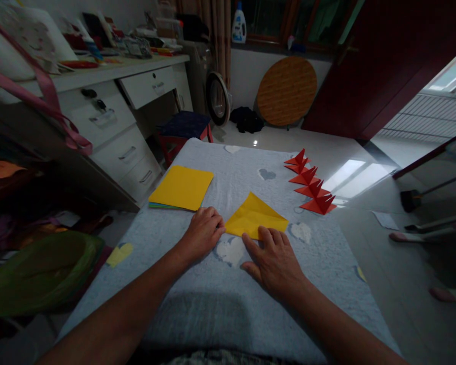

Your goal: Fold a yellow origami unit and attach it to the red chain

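Note:
A sheet of yellow origami paper, folded into a triangle, lies in front of me with its peak pointing away. At its left corner, my left hand is closed, thumb and forefinger pinching the tip. My right hand rests with fingers spread on the near folded edge, toward the right. Beyond my left hand sits a stack of square paper, yellow on top with other colours showing at the edge. Several folded red paper pieces with upright points stand in a row at the table's right side.
A pale cloth with heart patterns covers the table. Left of it are a green-lined bin and a white desk with drawers. A stool stands at the far left corner. Another person's feet show on the right.

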Demonstrator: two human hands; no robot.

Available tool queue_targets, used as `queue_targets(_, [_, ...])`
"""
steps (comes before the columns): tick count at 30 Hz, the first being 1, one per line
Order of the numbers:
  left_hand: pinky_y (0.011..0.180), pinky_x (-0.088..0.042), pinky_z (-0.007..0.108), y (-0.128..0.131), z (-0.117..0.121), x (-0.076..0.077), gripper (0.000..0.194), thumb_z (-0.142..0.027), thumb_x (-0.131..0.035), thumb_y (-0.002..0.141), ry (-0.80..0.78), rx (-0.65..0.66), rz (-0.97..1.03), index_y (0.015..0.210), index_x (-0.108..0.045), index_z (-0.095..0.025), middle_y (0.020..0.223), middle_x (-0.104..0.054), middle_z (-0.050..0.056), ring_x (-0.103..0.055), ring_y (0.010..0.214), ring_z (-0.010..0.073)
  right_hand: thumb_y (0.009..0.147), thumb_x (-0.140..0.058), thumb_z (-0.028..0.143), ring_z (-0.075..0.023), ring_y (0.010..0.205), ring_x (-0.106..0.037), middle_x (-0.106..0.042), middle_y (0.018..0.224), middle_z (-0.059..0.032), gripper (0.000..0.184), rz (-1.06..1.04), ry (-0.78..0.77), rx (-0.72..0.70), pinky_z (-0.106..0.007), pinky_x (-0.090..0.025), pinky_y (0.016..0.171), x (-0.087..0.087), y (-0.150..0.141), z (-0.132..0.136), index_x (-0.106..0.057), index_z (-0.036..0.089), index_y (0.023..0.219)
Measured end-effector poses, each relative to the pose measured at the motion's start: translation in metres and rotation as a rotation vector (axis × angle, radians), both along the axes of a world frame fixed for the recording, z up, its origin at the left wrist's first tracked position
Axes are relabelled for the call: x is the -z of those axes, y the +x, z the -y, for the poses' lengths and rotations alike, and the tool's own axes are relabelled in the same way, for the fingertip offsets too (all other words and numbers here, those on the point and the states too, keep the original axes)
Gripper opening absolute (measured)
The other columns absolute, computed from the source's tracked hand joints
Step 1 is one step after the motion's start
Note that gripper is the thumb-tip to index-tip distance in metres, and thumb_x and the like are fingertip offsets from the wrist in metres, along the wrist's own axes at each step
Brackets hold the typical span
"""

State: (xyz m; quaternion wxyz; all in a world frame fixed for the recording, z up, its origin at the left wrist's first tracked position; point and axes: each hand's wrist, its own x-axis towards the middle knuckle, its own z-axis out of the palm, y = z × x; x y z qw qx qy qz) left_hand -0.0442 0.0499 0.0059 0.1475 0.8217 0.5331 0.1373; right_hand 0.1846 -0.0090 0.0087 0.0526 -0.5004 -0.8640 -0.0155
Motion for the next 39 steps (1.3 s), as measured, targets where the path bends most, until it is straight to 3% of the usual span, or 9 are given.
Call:
queue_targets(4, [0.088, -0.044, 0.043, 0.009, 0.013, -0.011, 0.019, -0.02, -0.047, 0.095, 0.144, -0.026, -0.178, 0.088, -0.064, -0.016, 0.096, -0.06, 0.01, -0.053, 0.095, 0.0266, 0.089, -0.053, 0.063, -0.035, 0.111, -0.046, -0.052, 0.128, -0.0173, 0.058, -0.005, -0.006, 0.004, -0.049, -0.038, 0.096, 0.0, 0.0, 0.0, -0.055, 0.031, 0.138])
queue_targets(7, [0.094, -0.045, 0.045, 0.021, 0.034, -0.016, 0.022, -0.016, -0.042, 0.096, 0.2, 0.09, -0.195, 0.098, -0.064, -0.017, 0.103, -0.064, 0.011, -0.055, 0.104, 0.0276, 0.09, -0.051, 0.063, -0.0353, 0.111, -0.046, -0.052, 0.127, -0.0177, 0.058, -0.005, -0.003, 0.009, -0.049, -0.038, 0.095, 0.0, -0.001, 0.0, -0.054, 0.031, 0.139])
queue_targets(11, [0.109, -0.039, 0.045, 0.03, 0.061, 0.0, 0.04, -0.018, -0.036, 0.099, 0.199, 0.314, -0.116, 0.137, -0.048, -0.015, 0.142, -0.054, 0.014, -0.05, 0.13, 0.0259, 0.091, -0.049, 0.064, -0.0332, 0.107, -0.047, -0.053, 0.127, -0.0166, 0.058, -0.026, 0.014, 0.009, -0.048, -0.038, 0.094, 0.002, 0.0, 0.001, -0.056, 0.03, 0.136])
queue_targets(14, [0.115, -0.035, 0.043, 0.028, 0.069, 0.019, 0.049, -0.02, -0.034, 0.1, 0.204, 0.31, -0.141, 0.148, -0.033, -0.013, 0.152, -0.043, 0.015, -0.039, 0.142, 0.0256, 0.09, -0.051, 0.063, -0.0332, 0.109, -0.046, -0.052, 0.128, -0.0164, 0.056, -0.033, 0.021, 0.005, -0.048, -0.038, 0.095, 0.002, 0.001, 0.001, -0.057, 0.03, 0.136])
queue_targets(18, [0.119, -0.03, 0.041, 0.024, 0.069, 0.028, 0.055, -0.017, -0.034, 0.097, 0.191, 0.306, -0.175, 0.151, -0.027, -0.012, 0.158, -0.036, 0.015, -0.031, 0.147, 0.024, 0.09, -0.055, 0.06, -0.0336, 0.11, -0.045, -0.051, 0.129, -0.0163, 0.057, -0.037, 0.02, -0.002, -0.048, -0.038, 0.095, 0.003, 0.001, 0.002, -0.054, 0.03, 0.139])
queue_targets(26, [0.121, -0.023, 0.04, 0.022, 0.067, 0.02, 0.061, -0.037, -0.044, 0.096, 0.025, 0.294, -0.197, 0.151, -0.028, -0.016, 0.161, -0.028, 0.012, -0.023, 0.15, 0.0235, 0.089, -0.057, 0.057, -0.0335, 0.109, -0.046, -0.051, 0.129, -0.0161, 0.06, -0.039, 0.01, 0.001, -0.048, -0.039, 0.095, 0.003, 0.001, 0.001, -0.051, 0.03, 0.142])
queue_targets(31, [0.121, -0.02, 0.039, 0.019, 0.063, 0.015, 0.065, -0.04, -0.047, 0.095, -0.034, 0.285, -0.181, 0.153, -0.025, -0.02, 0.161, -0.028, 0.01, -0.024, 0.15, 0.0221, 0.089, -0.058, 0.057, -0.0339, 0.11, -0.046, -0.051, 0.128, -0.0165, 0.059, -0.031, 0.008, -0.004, -0.048, -0.039, 0.095, 0.002, 0.001, 0.0, -0.052, 0.03, 0.141])
queue_targets(39, [0.121, -0.022, 0.04, 0.012, 0.054, 0.009, 0.068, -0.046, -0.047, 0.095, -0.078, 0.28, -0.211, 0.152, -0.027, -0.017, 0.162, -0.026, 0.012, -0.023, 0.15, 0.0236, 0.09, -0.055, 0.057, -0.0341, 0.113, -0.045, -0.051, 0.13, -0.0165, 0.058, -0.007, -0.01, 0.01, -0.049, -0.038, 0.096, 0.002, 0.001, 0.001, -0.052, 0.031, 0.141])
